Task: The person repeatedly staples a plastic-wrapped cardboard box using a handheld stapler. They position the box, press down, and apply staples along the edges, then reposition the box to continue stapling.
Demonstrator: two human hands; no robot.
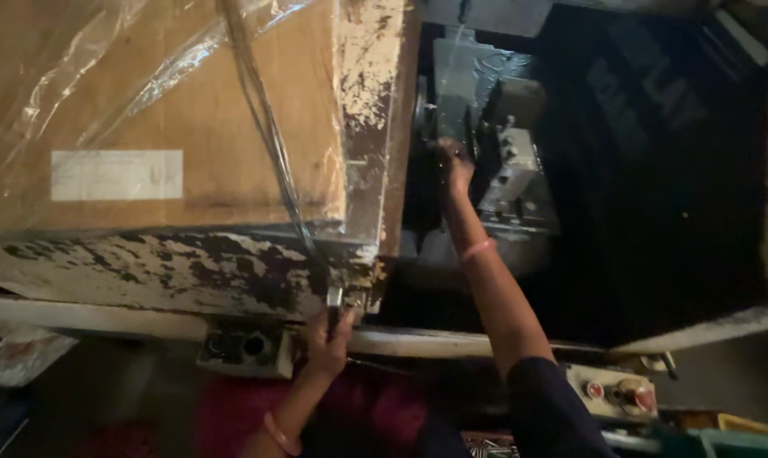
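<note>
My left hand (329,343) grips a small metal handle (334,298) at the lower corner of a worn, paint-chipped machine door (180,267). My right hand (453,165) reaches deep into the dark machine chamber, its fingers closed on a part next to the round chuck (421,110). A grey tool block (513,174) stands just right of that hand. A pink band circles each wrist.
Brown cardboard under clear plastic film (164,102) covers the door panel, with a pale label (117,175) on it. A control box with round red buttons (613,392) sits at lower right. A socket plate (244,346) is left of my left hand.
</note>
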